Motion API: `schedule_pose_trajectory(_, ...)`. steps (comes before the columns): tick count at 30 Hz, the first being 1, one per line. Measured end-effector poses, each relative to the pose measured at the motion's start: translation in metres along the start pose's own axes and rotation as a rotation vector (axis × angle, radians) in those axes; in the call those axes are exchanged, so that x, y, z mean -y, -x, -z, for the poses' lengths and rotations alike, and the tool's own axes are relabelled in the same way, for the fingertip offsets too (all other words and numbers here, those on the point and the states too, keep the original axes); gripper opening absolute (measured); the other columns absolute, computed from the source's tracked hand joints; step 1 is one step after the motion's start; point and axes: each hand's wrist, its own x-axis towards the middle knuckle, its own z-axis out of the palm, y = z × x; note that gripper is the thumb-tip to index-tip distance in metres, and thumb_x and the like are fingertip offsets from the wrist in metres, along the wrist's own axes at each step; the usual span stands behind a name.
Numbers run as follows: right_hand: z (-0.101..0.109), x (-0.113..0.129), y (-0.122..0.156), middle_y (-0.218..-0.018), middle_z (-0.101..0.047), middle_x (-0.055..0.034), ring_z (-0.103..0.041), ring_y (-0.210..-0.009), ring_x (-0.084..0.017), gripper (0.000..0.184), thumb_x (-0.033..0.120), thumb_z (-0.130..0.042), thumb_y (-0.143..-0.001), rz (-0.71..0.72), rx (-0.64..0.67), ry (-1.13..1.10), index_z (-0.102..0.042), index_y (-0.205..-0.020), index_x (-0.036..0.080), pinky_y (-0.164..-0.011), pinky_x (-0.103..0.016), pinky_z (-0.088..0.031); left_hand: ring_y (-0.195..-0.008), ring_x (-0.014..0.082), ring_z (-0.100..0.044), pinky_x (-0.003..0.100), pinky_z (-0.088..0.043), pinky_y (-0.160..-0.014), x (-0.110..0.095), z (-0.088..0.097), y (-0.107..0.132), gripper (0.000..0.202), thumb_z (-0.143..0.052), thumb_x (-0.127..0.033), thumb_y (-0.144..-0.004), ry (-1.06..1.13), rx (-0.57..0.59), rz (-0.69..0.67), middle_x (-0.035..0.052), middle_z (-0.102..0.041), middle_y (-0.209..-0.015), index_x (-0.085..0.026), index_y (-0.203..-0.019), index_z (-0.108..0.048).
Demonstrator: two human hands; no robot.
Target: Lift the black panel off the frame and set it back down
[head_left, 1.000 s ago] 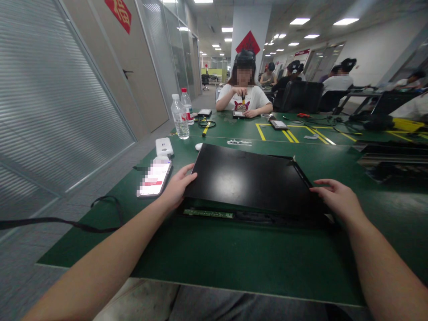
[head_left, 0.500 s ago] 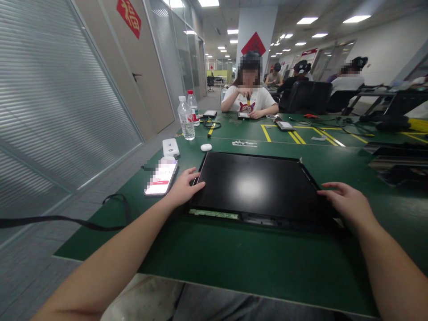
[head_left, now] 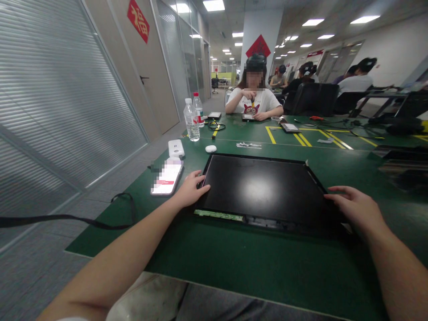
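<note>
A black LCD display panel [head_left: 254, 183] lies flat on the green table, glossy with a light reflection in its middle. Along its near edge runs a green circuit board strip [head_left: 219, 216]. My left hand [head_left: 193, 189] grips the panel's left edge, thumb over the screen side and fingers at the rim. At the opposite edge, my right hand [head_left: 357, 207] holds the panel between thumb and fingers; part of its grip is in dark shadow.
Left of the panel are a phone [head_left: 167, 178], a white power bank [head_left: 176, 148] and a white earbud case [head_left: 211, 149]. Two bottles [head_left: 192, 120] stand behind them. Across the table [head_left: 234, 258] sits a person [head_left: 254, 100] handling a small drive. Dark panels [head_left: 404, 165] lie at right.
The whole view has shifted slightly, so everything appears a little further right. Both hands keep their places on the panel's edges.
</note>
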Motion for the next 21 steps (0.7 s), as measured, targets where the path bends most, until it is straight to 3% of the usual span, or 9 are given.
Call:
schedule_pose_trajectory(3, 0.006, 0.011, 0.004, -0.081, -0.079, -0.0060, -0.071, -0.076, -0.029, 0.046, 0.055, -0.069, -0.060, -0.126, 0.069, -0.082, -0.080, -0.095, 0.028, -0.070, -0.041, -0.052, -0.151, 0.0420, -0.054, 0.056, -0.039, -0.129, -0.001, -0.001, 0.000, 0.050, -0.066, -0.048, -0.095, -0.006, -0.009, -0.007, 0.0197, -0.057, -0.161, -0.017, -0.132, -0.079)
schedule_pose_trajectory(8, 0.010, 0.024, 0.010, -0.084, -0.079, -0.0062, -0.071, -0.085, -0.031, 0.042, 0.054, -0.066, -0.057, -0.186, 0.064, -0.097, -0.077, -0.088, 0.029, -0.079, -0.044, -0.051, -0.151, 0.0418, -0.053, 0.056, -0.039, -0.129, -0.005, -0.001, 0.001, 0.051, -0.063, -0.045, -0.096, -0.017, 0.005, 0.003, 0.0212, -0.055, -0.163, -0.015, -0.136, -0.077)
schedule_pose_trajectory(15, 0.014, 0.034, 0.014, -0.079, -0.075, -0.0065, -0.069, -0.082, -0.032, 0.036, 0.052, -0.066, -0.056, -0.180, 0.055, -0.065, -0.076, -0.081, 0.029, -0.078, -0.045, -0.052, -0.150, 0.0416, -0.054, 0.056, -0.040, -0.128, -0.004, -0.001, 0.001, 0.051, -0.066, -0.047, -0.094, -0.010, -0.006, -0.002, 0.0190, -0.057, -0.162, -0.017, -0.134, -0.078)
schedule_pose_trajectory(21, 0.011, 0.028, 0.011, -0.078, -0.075, -0.0073, -0.068, -0.082, -0.032, 0.032, 0.053, -0.066, -0.058, -0.107, 0.018, -0.035, -0.076, -0.077, 0.029, -0.078, -0.044, -0.052, -0.146, 0.0432, -0.057, 0.059, -0.042, -0.126, -0.006, 0.001, 0.002, 0.052, -0.066, -0.049, -0.093, -0.011, -0.008, -0.014, 0.0196, -0.060, -0.158, -0.017, -0.133, -0.078)
